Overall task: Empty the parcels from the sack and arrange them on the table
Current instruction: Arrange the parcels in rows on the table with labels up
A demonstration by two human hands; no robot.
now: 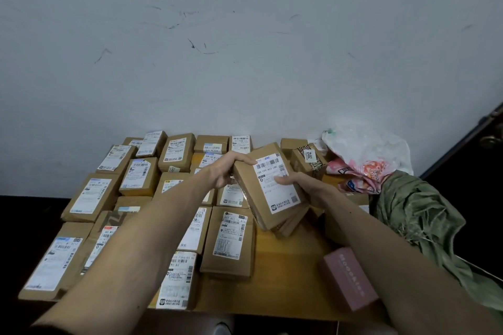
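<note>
Both hands hold a brown cardboard parcel (268,189) with a white shipping label, tilted above the middle of the wooden table (285,288). My left hand (230,170) grips its upper left edge. My right hand (304,187) holds its right side, thumb on the label. More flat parcels seem stacked under it in the same grip. Several labelled brown parcels (227,239) lie in rows over the left and middle of the table. The olive green sack (416,215) slumps at the table's right edge.
A pink box (348,277) lies near the front right of the table. A white and pink plastic bag (364,160) and a patterned box (310,160) sit at the back right. A white wall stands behind; a dark door is at far right.
</note>
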